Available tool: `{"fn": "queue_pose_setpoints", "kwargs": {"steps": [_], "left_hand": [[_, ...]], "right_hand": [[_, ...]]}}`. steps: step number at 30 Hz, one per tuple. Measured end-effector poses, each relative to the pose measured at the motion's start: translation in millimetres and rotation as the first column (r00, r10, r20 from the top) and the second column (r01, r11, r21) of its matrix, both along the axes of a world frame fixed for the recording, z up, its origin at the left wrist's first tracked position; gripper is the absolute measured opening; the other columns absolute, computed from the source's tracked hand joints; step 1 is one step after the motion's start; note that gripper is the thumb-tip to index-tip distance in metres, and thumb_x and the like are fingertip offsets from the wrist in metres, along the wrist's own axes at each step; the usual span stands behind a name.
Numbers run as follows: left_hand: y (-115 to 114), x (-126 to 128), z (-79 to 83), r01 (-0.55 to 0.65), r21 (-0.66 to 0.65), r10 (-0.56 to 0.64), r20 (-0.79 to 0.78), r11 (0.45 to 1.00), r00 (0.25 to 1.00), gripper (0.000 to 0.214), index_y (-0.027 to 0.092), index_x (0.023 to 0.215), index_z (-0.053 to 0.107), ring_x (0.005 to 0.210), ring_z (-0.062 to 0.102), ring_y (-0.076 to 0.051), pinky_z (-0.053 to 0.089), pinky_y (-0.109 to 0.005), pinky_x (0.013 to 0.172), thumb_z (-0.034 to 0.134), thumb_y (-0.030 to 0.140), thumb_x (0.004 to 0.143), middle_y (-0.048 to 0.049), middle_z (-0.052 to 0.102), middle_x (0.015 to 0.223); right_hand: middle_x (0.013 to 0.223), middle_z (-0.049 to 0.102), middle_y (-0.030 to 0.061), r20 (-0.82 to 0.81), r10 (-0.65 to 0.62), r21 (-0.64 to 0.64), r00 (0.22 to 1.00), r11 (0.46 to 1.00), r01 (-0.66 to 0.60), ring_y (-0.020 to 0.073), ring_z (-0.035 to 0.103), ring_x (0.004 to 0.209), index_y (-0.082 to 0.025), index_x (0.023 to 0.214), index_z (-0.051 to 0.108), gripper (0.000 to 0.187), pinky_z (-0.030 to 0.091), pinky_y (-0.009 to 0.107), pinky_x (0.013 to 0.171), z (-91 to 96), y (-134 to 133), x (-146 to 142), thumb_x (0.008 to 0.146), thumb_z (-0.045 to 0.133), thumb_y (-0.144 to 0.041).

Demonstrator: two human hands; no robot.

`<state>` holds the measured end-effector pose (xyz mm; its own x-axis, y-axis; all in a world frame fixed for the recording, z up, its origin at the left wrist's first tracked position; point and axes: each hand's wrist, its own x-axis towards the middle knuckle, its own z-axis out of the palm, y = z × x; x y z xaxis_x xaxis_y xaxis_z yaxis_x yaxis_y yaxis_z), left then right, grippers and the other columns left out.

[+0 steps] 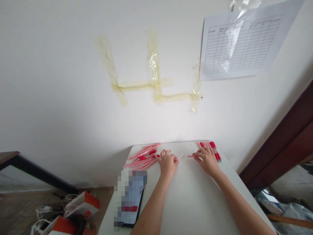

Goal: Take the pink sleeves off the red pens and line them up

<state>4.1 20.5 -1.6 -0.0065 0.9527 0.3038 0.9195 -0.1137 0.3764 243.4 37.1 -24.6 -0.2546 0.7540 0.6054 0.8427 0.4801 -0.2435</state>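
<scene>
My left hand (168, 162) is closed in a pinch on a thin stick (181, 157), red near the fingers and whitish towards its free end. Facing it, my right hand (207, 160) pinches a slim pink pen piece (191, 156) that points left. A small gap separates the two pieces. Beside my left hand lies a loose pile of long pink pen pieces (141, 164), with red pen parts (152, 152) among them. Just past my right hand, red pens (217, 156) and pink pieces (206, 143) lie in a row; my fingers partly cover them.
The white table (193, 195) stands against the wall. A phone (132, 199), partly pixelated, lies at its left edge. Taped to the wall is a printed sheet (239, 49). Orange and white bags (84, 205) are on the floor at left.
</scene>
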Motion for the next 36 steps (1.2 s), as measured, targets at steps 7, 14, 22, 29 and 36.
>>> {"fn": "queue_pose_setpoints", "kwargs": {"steps": [7, 14, 22, 29, 36], "left_hand": [[0.3, -1.4, 2.0, -0.006, 0.015, 0.006, 0.009, 1.0, 1.0, 0.005, 0.029, 0.08, 0.077, 0.136, 0.04, -0.034, 0.006, -0.079, 0.114, 0.072, 0.03, 0.082, -0.0032, 0.063, 0.132], [-1.3, 1.7, 1.9, 0.01, 0.02, -0.011, 0.034, 1.0, 0.999, 0.006, 0.03, 0.082, 0.077, 0.136, 0.04, -0.033, 0.008, -0.078, 0.114, 0.072, 0.033, 0.084, -0.0027, 0.064, 0.131], [-2.8, 3.5, 6.0, 0.014, -0.018, -0.014, 0.036, 1.0, 0.999, 0.008, 0.031, 0.086, 0.077, 0.137, 0.04, -0.032, 0.007, -0.076, 0.116, 0.07, 0.034, 0.086, -0.0017, 0.063, 0.133], [-2.6, 4.0, 5.7, 0.019, -0.009, -0.019, 0.028, 1.0, 0.999, 0.009, 0.031, 0.085, 0.077, 0.138, 0.04, -0.032, 0.008, -0.078, 0.115, 0.069, 0.036, 0.087, -0.0015, 0.063, 0.134], [-2.8, 4.4, 5.0, 0.021, -0.009, -0.021, 0.035, 1.0, 0.999, 0.009, 0.03, 0.085, 0.077, 0.138, 0.04, -0.033, 0.005, -0.078, 0.115, 0.07, 0.036, 0.086, -0.0022, 0.063, 0.133]], "right_hand": [[0.09, 0.072, 0.0062, -0.081, -0.07, -0.013, 0.994, 0.997, 0.07, 0.0305, 0.062, 0.102, -0.03, 0.098, 0.075, 0.025, 0.034, 0.066, 0.108, 3.8, -3.5, -2.3, 0.094, 0.055, -0.043], [0.08, 0.073, 0.0048, -0.149, -0.046, -0.051, 0.988, 0.998, 0.039, 0.0287, 0.065, 0.096, -0.03, 0.094, 0.077, 0.029, 0.037, 0.056, 0.109, 2.9, -1.7, -2.9, 0.092, 0.056, -0.05], [0.082, 0.073, 0.0058, -0.102, -0.15, -0.141, 0.983, 0.981, 0.135, 0.0289, 0.064, 0.1, -0.028, 0.089, 0.079, 0.039, 0.031, 0.056, 0.112, 3.8, -3.9, -4.8, 0.092, 0.053, -0.056], [0.085, 0.073, 0.0037, -0.007, -0.123, -0.117, 0.992, 0.986, 0.121, 0.0278, 0.061, 0.104, -0.03, 0.094, 0.077, 0.034, 0.019, 0.063, 0.114, 3.0, -5.8, -5.0, 0.095, 0.052, -0.052], [0.081, 0.071, 0.0037, 0.005, -0.11, -0.065, 0.994, 0.992, 0.111, 0.0265, 0.06, 0.102, -0.029, 0.089, 0.078, 0.038, 0.019, 0.06, 0.114, 4.4, -5.3, -3.3, 0.096, 0.05, -0.053]]}}
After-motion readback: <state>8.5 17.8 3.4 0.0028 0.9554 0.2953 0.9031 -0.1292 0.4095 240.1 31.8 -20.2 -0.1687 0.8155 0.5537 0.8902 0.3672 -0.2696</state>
